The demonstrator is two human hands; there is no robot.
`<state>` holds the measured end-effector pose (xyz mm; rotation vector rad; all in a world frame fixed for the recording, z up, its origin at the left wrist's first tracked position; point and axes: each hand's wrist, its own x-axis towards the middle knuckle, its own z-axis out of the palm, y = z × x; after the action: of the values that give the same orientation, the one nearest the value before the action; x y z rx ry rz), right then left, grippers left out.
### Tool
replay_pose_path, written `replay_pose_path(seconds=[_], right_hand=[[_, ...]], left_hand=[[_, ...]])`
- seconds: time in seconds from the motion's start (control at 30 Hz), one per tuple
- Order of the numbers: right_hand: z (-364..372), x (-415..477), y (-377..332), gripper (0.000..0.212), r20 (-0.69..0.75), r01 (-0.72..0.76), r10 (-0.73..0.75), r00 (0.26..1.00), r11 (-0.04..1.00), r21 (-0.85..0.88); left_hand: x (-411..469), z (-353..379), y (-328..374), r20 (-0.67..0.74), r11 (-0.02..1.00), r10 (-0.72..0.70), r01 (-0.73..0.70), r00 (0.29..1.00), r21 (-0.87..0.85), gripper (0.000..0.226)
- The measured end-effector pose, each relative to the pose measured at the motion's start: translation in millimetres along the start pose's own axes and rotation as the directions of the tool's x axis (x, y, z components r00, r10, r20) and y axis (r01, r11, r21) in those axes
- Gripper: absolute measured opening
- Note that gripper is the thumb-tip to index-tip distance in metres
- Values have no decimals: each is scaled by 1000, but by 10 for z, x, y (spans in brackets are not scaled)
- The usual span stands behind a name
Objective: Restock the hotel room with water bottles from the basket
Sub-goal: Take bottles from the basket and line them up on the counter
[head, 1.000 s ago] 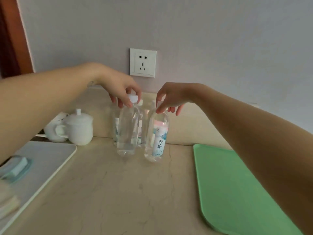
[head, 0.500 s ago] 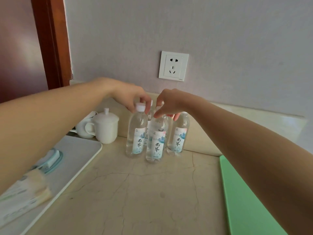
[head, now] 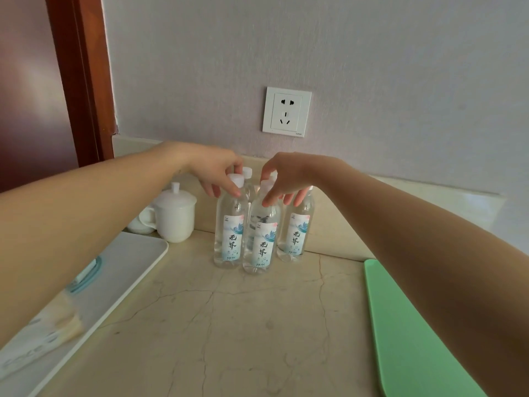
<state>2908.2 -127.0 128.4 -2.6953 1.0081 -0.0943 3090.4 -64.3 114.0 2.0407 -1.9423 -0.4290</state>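
Observation:
Several clear water bottles with white caps and pale labels stand upright in a cluster on the marble counter (head: 229,325) by the back wall. My left hand (head: 214,170) pinches the cap of the front left bottle (head: 230,233). My right hand (head: 286,179) pinches the neck of the front middle bottle (head: 262,242). A third bottle (head: 294,233) stands to the right, partly under my right fingers. More bottles stand behind, mostly hidden. No basket is in view.
Two white lidded cups (head: 174,216) stand left of the bottles. A white tray (head: 120,270) with packets lies at the left edge. A green tray (head: 409,339) lies at the right. A wall socket (head: 286,111) sits above; a wooden door frame (head: 86,75) is far left.
The view swung to the left. The two front bottles were turned so that their labels face me. Both hands stay on the bottle tops.

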Motion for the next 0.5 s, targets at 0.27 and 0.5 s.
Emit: replay_pose_path(seconds=[0.27, 0.5], right_hand=[[27, 9, -5, 68, -64, -11, 8, 998, 999, -51], [44, 7, 14, 67, -87, -21, 18, 996, 999, -38]], left_hand=[[-32, 55, -26, -46, 990, 96, -100, 994, -97, 26], [2, 58, -74, -45, 987, 95, -100, 994, -126, 28]])
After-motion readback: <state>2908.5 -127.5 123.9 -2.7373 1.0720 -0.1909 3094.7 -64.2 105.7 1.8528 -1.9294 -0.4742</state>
